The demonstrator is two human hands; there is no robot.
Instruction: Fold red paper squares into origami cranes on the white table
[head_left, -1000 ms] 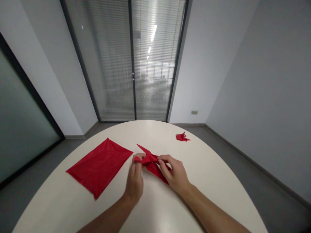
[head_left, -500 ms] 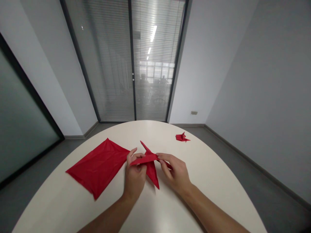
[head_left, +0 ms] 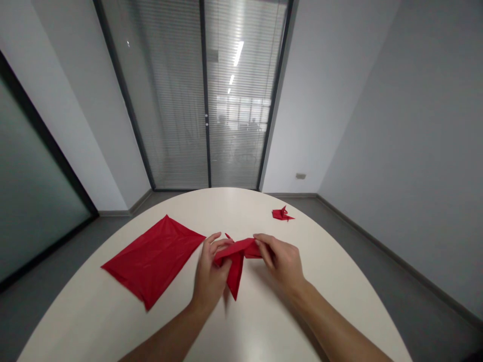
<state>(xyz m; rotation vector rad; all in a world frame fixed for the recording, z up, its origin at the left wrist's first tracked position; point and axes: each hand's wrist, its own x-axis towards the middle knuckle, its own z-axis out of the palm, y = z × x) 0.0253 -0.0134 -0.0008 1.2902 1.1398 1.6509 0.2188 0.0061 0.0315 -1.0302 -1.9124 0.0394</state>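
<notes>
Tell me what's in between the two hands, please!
In the head view, a folded red paper lies between the left hand and the right hand, and both hands are holding it.

Cream round table (head_left: 339,269): creased red paper sheet (head_left: 154,261) flat on left, small folded red paper figure (head_left: 281,214) near far right edge. Behind: dark-framed glass partition (head_left: 208,156) with horizontal blinds (head_left: 173,125), wall plate (head_left: 301,176) low to its right. Frosted glass panel (head_left: 33,191) far left, grey floor (head_left: 396,286).
</notes>
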